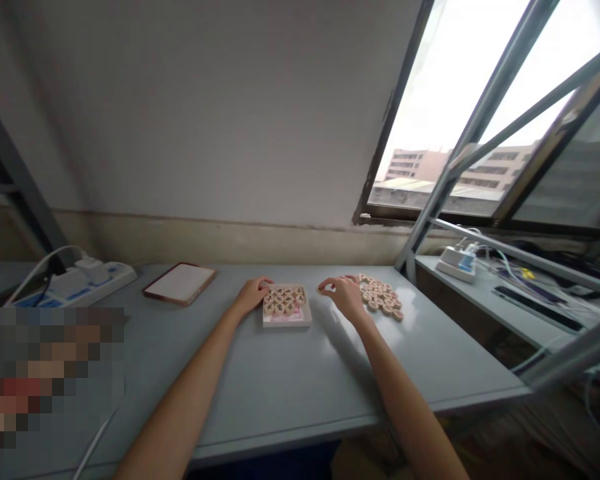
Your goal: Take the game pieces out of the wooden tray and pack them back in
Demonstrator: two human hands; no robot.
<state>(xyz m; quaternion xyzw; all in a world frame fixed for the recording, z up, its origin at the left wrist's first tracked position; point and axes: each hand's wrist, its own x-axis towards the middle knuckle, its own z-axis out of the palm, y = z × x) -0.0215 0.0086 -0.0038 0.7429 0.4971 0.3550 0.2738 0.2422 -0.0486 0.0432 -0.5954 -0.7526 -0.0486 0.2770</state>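
Observation:
A shallow white box (287, 325) stands on the desk in front of me, with rows of round wooden Chinese chess pieces (284, 300) lying in it, dark characters on their tops. At its far left corner, my left hand (253, 295) is closed on the box's edge. To the right of the box, my right hand (344, 295) is held over the desk, thumb and fingers pinched on a small round chess piece (322, 289), mostly hidden by the fingertips. Just beyond this hand lies a loose cluster of more chess pieces (380, 295), partly covered by it.
A brown-rimmed flat lid or tray (180, 284) lies on the grey desk (290, 380) at the back left. Power strips (100, 277) sit at the left end and on the right-hand desk. Metal bed-frame posts (416, 240) rise at the right. A blurred patch covers the lower left.

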